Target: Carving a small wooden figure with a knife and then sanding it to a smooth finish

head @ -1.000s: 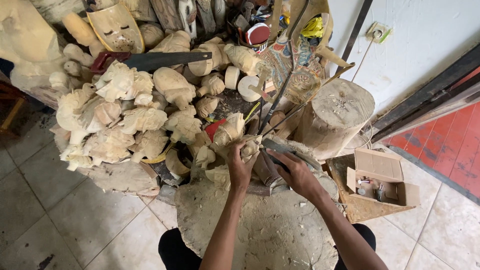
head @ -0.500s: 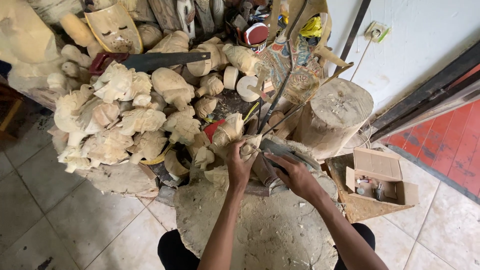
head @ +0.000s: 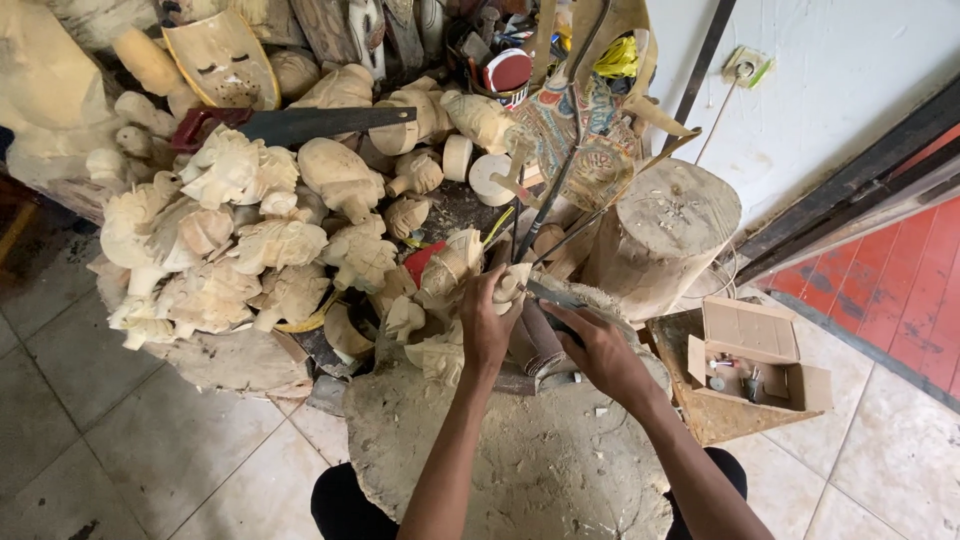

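Observation:
My left hand (head: 487,322) is closed around a small pale wooden carving (head: 512,284), held upright over the far edge of a large flat wooden slab (head: 520,465). My right hand (head: 597,347) grips a thin metal carving tool (head: 548,292) whose blade points left and meets the carving. A dark roll of sandpaper-like material (head: 538,338) lies between the two hands. Both forearms reach up from the bottom of the head view.
A heap of pale carved wooden figures (head: 250,240) fills the left. A hand saw (head: 300,124) lies across them, a carved mask (head: 222,62) behind. A log stump (head: 662,232) stands at the right, an open cardboard box (head: 752,360) beside it. Tiled floor surrounds.
Both hands have stayed at the same spot with only slight shifts of the tool against the carving. The surroundings are unchanged.

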